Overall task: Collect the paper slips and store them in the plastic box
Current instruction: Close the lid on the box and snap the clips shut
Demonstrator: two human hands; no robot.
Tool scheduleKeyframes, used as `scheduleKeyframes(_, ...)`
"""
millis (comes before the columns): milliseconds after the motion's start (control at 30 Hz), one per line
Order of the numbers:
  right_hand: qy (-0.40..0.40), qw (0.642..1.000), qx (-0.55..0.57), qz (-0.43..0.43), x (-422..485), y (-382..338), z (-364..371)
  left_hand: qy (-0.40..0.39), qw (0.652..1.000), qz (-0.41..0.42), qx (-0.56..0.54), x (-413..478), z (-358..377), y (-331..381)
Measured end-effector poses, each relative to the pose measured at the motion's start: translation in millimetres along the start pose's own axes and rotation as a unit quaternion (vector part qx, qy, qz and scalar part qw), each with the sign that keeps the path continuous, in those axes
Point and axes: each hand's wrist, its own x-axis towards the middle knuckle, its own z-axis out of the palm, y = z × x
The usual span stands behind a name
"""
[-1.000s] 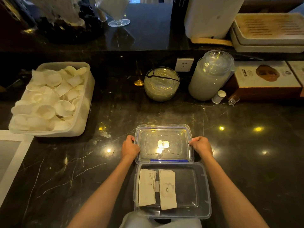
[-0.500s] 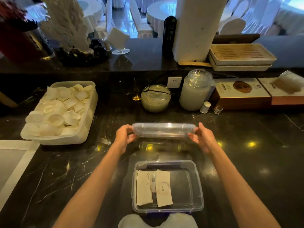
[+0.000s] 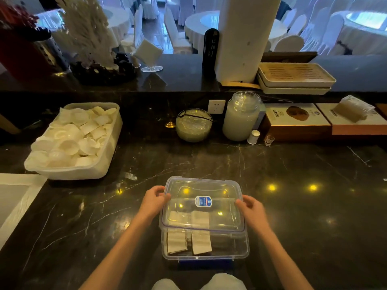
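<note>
We hold the clear lid [image 3: 201,204] by its two short edges: left hand [image 3: 152,200] and right hand [image 3: 250,209], fingers curled closed on the rims. It hangs tilted over the plastic box [image 3: 234,245], the near edge not yet seated. Two paper slips [image 3: 188,241] lie flat inside the box, below and between our fingers, toward the left-hand side. Judgement: the lid is light, stiff, smooth and likely slippery; gripping the edges mid-length suits it. The slips are thin and limp, so the lid should drop squarely to avoid pinching them. The box rests on the dark table [image 3: 303,216].
</note>
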Motion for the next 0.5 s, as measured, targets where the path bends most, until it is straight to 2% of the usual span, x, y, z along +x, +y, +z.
scheduleKeyframes(167, 0.042, 0.987, -0.150, -0.044, -29, 15, 16, 0.067, 0.994, 0.048, 0.069, -22, 15, -32)
scheduleKeyframes(267, 0.087, 0.969, -0.216, -0.077, -43, 19, 22, 0.082, 0.991, 0.040, 0.100, -35, 26, -45)
scheduleKeyframes(500, 0.107, 0.956, -0.265, -0.059, -54, 28, 25, 0.109, 0.984, 0.057, 0.132, -49, 37, -53)
